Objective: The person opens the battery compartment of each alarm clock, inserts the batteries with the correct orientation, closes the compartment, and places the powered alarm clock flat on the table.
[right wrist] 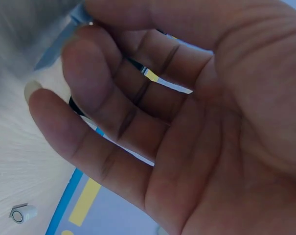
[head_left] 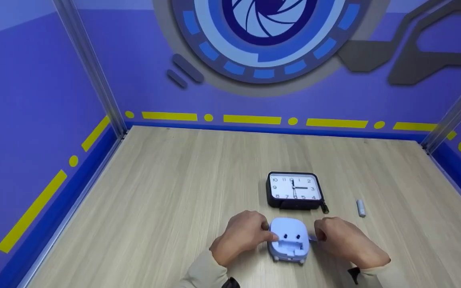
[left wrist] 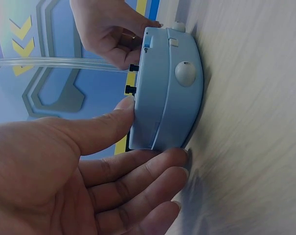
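A: What is the person's left hand doing?
B: It is gripping the pale-blue device, its thumb resting on the upper face near two black pegs and its fingertips bearing against the left side.
A: Where is the device sitting?
B: On the wooden desk, roughly midway between the left and right edges and well apart from the far edge. A hollow recess is facing up, and white knobs are protruding from the side facing away from the far edge.
A: And the right hand?
B: That one is pinching a small pale-blue piece just right of the device. Whether the piece is touching it, the views are not making clear.
A: What else is occupying the desk?
B: A black-framed clock is sitting just beyond the device, toward the far edge. A small grey cylinder is lying right of the clock, nearer the right edge.
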A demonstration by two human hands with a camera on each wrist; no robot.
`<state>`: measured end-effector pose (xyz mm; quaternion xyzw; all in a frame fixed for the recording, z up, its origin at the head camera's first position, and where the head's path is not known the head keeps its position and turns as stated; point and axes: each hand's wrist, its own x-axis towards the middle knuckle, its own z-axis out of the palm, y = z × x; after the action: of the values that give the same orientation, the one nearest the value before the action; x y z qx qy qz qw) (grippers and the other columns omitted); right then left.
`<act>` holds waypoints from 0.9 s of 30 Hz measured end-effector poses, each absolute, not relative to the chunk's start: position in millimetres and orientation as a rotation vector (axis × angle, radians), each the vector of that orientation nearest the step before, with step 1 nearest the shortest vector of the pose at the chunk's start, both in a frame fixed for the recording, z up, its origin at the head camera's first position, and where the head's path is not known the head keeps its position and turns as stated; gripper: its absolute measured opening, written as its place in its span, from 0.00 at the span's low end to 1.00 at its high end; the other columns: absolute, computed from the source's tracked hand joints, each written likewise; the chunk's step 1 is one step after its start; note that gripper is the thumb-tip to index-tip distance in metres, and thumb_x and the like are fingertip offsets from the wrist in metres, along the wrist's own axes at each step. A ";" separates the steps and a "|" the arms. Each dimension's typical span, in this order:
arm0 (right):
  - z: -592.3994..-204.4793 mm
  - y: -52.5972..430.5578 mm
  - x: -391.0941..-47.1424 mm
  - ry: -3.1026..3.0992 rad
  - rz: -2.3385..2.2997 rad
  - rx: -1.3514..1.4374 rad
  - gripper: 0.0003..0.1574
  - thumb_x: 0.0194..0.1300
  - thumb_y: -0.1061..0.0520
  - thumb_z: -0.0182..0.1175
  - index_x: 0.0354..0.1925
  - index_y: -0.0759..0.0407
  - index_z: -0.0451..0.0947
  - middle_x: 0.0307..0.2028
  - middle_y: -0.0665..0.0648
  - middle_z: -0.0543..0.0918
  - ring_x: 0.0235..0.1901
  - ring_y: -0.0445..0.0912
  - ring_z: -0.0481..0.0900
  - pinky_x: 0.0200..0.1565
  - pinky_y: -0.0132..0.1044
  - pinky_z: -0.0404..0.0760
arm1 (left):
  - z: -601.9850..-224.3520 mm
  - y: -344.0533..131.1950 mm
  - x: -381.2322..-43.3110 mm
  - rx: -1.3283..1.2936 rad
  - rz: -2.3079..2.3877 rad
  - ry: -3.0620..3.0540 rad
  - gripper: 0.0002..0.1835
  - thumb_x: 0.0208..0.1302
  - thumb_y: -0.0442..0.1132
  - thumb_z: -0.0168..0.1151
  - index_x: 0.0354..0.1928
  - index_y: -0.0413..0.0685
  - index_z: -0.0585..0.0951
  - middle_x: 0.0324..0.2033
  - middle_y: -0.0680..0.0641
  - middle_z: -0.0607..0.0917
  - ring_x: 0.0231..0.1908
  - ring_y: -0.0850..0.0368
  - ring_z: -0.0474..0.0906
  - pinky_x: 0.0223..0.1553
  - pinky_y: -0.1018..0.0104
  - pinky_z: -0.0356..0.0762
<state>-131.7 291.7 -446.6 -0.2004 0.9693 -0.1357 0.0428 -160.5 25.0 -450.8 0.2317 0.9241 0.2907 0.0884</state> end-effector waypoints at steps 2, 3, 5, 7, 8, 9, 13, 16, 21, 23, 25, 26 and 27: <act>-447.1 292.3 -132.6 2.965 -0.422 -0.619 0.21 0.52 0.74 0.66 0.23 0.50 0.72 0.23 0.44 0.71 0.23 0.39 0.66 0.26 0.38 0.69 | -450.5 25.3 -160.5 0.693 0.840 2.765 0.13 0.61 0.52 0.80 0.27 0.54 0.90 0.19 0.64 0.78 0.22 0.67 0.67 0.25 0.68 0.65; -447.5 292.5 -132.9 2.964 -0.428 -0.619 0.20 0.52 0.74 0.66 0.23 0.50 0.72 0.23 0.45 0.72 0.23 0.40 0.66 0.26 0.38 0.69 | -450.5 25.3 -160.4 0.695 0.834 2.766 0.13 0.61 0.52 0.80 0.27 0.54 0.90 0.19 0.64 0.78 0.22 0.67 0.67 0.25 0.68 0.64; -447.9 292.9 -133.0 2.962 -0.431 -0.625 0.20 0.52 0.74 0.66 0.23 0.51 0.73 0.23 0.45 0.73 0.23 0.40 0.67 0.26 0.38 0.70 | -450.3 25.2 -160.3 0.698 0.834 2.763 0.13 0.61 0.52 0.80 0.27 0.53 0.90 0.19 0.64 0.78 0.22 0.67 0.67 0.25 0.68 0.64; -448.4 293.3 -133.6 2.963 -0.429 -0.634 0.20 0.52 0.74 0.67 0.23 0.51 0.73 0.23 0.45 0.73 0.23 0.40 0.67 0.26 0.39 0.70 | -450.0 25.0 -160.3 0.698 0.842 2.756 0.13 0.61 0.51 0.80 0.28 0.52 0.90 0.20 0.63 0.78 0.22 0.66 0.67 0.25 0.67 0.65; -448.7 293.4 -133.8 2.962 -0.429 -0.637 0.20 0.52 0.74 0.67 0.23 0.51 0.73 0.23 0.45 0.73 0.23 0.40 0.67 0.26 0.39 0.70 | -449.9 25.0 -160.2 0.699 0.838 2.757 0.13 0.61 0.52 0.80 0.28 0.52 0.90 0.20 0.63 0.78 0.22 0.66 0.67 0.26 0.67 0.65; -449.0 293.6 -134.0 2.960 -0.429 -0.636 0.20 0.53 0.74 0.67 0.24 0.51 0.73 0.23 0.45 0.73 0.23 0.40 0.67 0.26 0.39 0.70 | -449.8 25.0 -160.2 0.698 0.848 2.753 0.13 0.61 0.51 0.80 0.28 0.52 0.90 0.20 0.63 0.79 0.23 0.66 0.67 0.26 0.67 0.65; -450.6 294.5 -133.2 2.970 -0.427 -0.646 0.21 0.54 0.73 0.67 0.22 0.50 0.72 0.22 0.44 0.70 0.22 0.39 0.64 0.25 0.37 0.67 | -449.9 25.2 -159.0 0.697 0.837 2.776 0.13 0.60 0.52 0.80 0.26 0.54 0.89 0.20 0.65 0.77 0.22 0.67 0.67 0.25 0.68 0.65; -452.1 294.8 -132.9 2.983 -0.424 -0.658 0.23 0.55 0.72 0.69 0.22 0.50 0.70 0.21 0.44 0.68 0.22 0.38 0.62 0.25 0.36 0.65 | -450.2 24.9 -158.3 0.697 0.834 2.793 0.14 0.60 0.53 0.80 0.26 0.55 0.89 0.20 0.66 0.77 0.22 0.68 0.66 0.25 0.68 0.64; -452.5 292.9 -133.3 2.973 -0.406 -0.625 0.23 0.55 0.72 0.70 0.22 0.50 0.71 0.21 0.44 0.68 0.22 0.39 0.63 0.26 0.37 0.66 | -450.5 24.4 -159.0 0.698 0.857 2.778 0.14 0.60 0.52 0.80 0.26 0.54 0.89 0.20 0.65 0.77 0.22 0.67 0.66 0.25 0.68 0.65; -452.4 292.2 -133.2 2.967 -0.392 -0.605 0.22 0.55 0.72 0.71 0.22 0.50 0.71 0.21 0.44 0.69 0.22 0.40 0.63 0.26 0.38 0.66 | -450.6 24.3 -159.4 0.695 0.880 2.758 0.14 0.61 0.51 0.81 0.27 0.53 0.89 0.20 0.64 0.77 0.22 0.67 0.66 0.25 0.67 0.65; -452.9 292.0 -133.3 2.966 -0.388 -0.599 0.22 0.55 0.71 0.71 0.22 0.50 0.72 0.21 0.44 0.69 0.22 0.40 0.64 0.26 0.38 0.67 | -450.6 24.3 -159.7 0.696 0.896 2.747 0.14 0.61 0.51 0.81 0.27 0.52 0.89 0.20 0.64 0.77 0.22 0.66 0.66 0.25 0.67 0.65; -453.2 292.1 -133.2 2.968 -0.388 -0.600 0.22 0.54 0.71 0.70 0.22 0.50 0.72 0.21 0.44 0.69 0.22 0.40 0.64 0.26 0.38 0.67 | -450.7 24.3 -159.9 0.697 0.897 2.745 0.13 0.61 0.51 0.81 0.27 0.52 0.89 0.20 0.64 0.78 0.21 0.66 0.67 0.25 0.67 0.65; -453.5 292.2 -133.2 2.970 -0.390 -0.607 0.22 0.54 0.71 0.70 0.22 0.50 0.72 0.21 0.45 0.69 0.22 0.40 0.64 0.25 0.38 0.67 | -450.7 24.2 -159.9 0.696 0.897 2.745 0.13 0.61 0.51 0.81 0.27 0.52 0.89 0.20 0.64 0.78 0.22 0.67 0.67 0.26 0.67 0.65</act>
<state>-133.2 292.2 -453.5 -0.1983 0.9709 -0.1274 0.0424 -159.9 24.2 -450.7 0.2335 0.9207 0.3009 0.0855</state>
